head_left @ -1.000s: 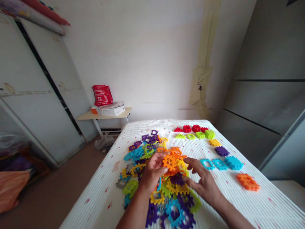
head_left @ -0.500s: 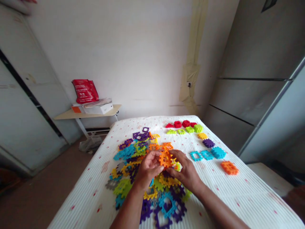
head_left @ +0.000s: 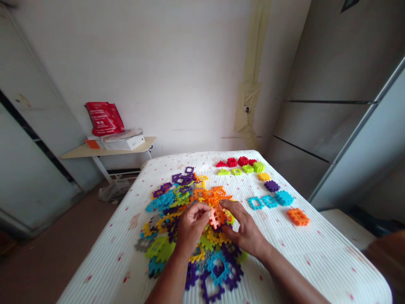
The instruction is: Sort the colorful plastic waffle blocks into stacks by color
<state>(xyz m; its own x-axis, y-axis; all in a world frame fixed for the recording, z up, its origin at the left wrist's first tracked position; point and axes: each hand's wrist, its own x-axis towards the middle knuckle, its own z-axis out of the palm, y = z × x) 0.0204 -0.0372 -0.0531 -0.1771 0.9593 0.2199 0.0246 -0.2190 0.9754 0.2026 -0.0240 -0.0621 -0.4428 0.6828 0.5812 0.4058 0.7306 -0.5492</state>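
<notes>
My left hand [head_left: 194, 221] pinches a notched orange lattice tile [head_left: 216, 218] by its left edge, above a heap of plastic interlocking tiles. My right hand [head_left: 245, 223] is curled about the right side of the orange tiles, index finger near the top and thumb lower down. A darker orange part shows right behind the pinched tile; whether it is a separate tile is hard to tell. Beneath and around both hands lies the mixed heap, with a blue tile [head_left: 218, 268], a purple tile [head_left: 211, 291] and orange tiles [head_left: 217, 195] among it.
Sorted groups sit along the table's right: red tiles [head_left: 242, 161], green tiles [head_left: 258, 167], a yellow tile [head_left: 263, 177], purple tiles [head_left: 272, 186], blue tiles [head_left: 284, 198] and orange tiles [head_left: 298, 216]. A side table [head_left: 74, 153] with a red bag [head_left: 104, 119] stands back left.
The orange tile between my hands has tilted and dipped slightly. My left fingers have closed into a tighter pinch on it. The whole view has shifted a little.
</notes>
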